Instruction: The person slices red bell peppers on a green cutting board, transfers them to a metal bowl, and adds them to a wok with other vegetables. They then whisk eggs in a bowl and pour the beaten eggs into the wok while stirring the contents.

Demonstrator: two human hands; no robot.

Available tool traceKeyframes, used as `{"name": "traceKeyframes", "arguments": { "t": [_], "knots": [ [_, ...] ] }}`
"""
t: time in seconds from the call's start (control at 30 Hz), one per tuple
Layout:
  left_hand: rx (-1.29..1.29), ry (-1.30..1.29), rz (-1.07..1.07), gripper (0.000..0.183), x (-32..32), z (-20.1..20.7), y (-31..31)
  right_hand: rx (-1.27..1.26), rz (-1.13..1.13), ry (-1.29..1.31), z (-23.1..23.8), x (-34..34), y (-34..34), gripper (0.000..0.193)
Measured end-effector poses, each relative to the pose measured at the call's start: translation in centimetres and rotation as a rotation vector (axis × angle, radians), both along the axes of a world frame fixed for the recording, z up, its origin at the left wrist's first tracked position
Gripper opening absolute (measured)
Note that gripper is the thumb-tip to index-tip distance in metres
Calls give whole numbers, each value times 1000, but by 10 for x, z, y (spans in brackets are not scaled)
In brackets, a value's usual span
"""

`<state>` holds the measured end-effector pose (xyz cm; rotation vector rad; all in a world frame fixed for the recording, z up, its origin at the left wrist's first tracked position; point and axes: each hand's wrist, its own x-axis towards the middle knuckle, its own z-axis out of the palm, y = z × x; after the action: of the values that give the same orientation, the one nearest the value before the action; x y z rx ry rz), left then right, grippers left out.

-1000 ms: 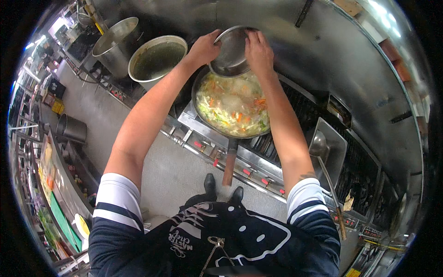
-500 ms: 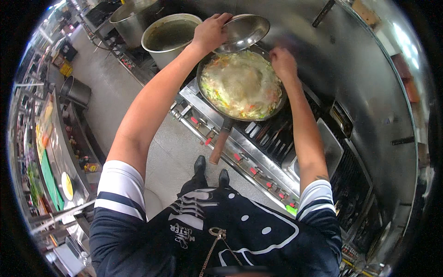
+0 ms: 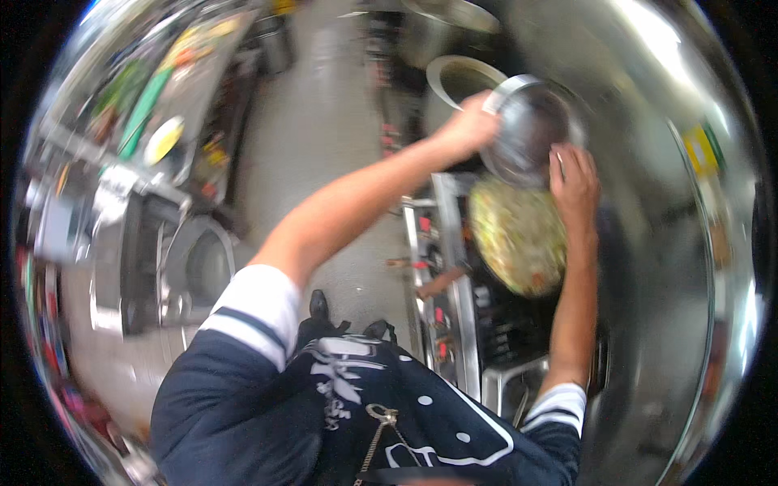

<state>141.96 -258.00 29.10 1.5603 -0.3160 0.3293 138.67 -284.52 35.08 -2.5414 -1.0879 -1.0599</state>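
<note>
My left hand (image 3: 476,125) is closed on the rim of a shiny round metal bowl (image 3: 535,125), which is tilted over the far end of a wide pan. On the bowl's near right side, the fingers of my right hand (image 3: 577,174) are curled at its edge, and the picture is blurred there. Chopped vegetables (image 3: 519,235), pale green with bits of orange, fill the pan. Its wooden handle (image 3: 442,283) points to the left and towards me. The bowl and my right forearm hide part of the pan's rim.
Behind the pan stand a large pot (image 3: 466,77) and another pot (image 3: 454,28). A stove front with red knobs (image 3: 442,316) runs along the left, and a metal tray (image 3: 515,389) sits nearer me. A steel wall (image 3: 648,267) borders the right; a prep counter (image 3: 198,89) lies far left.
My view has turned, so the stove now appears further right. My right hand has gone from the pan's far rim to the bowl. The bowl is tilted more over the pan.
</note>
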Motion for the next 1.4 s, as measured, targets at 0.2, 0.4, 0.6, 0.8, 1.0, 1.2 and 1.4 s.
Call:
{"name": "traceKeyframes", "arguments": {
  "t": [0.2, 0.4, 0.6, 0.8, 1.0, 1.2, 1.4],
  "knots": [
    [400, -181, 447, 24, -55, 45, 57, -330, 211, 75, -30, 13, 60, 14],
    [342, -153, 920, 45, -176, -38, 258, -928, -661, 488, -31, 9, 105, 33],
    [-418, 857, 903, 57, -345, -235, 409, -264, 311, 277, -68, -88, 394, 54],
    [-1058, 1008, 470, 58, -374, -285, 490, -547, 451, 941, -208, -214, 571, 54],
    [-844, 903, 229, 90, -293, -266, 563, -117, 332, 1037, -300, -110, 591, 24],
    [546, 897, 527, 47, -227, -380, 666, 1021, -252, 1694, -342, 129, 580, 40],
    [595, 1702, 363, 69, -345, -414, 677, 665, -287, 1665, -324, 347, 673, 32]
  ]
}}
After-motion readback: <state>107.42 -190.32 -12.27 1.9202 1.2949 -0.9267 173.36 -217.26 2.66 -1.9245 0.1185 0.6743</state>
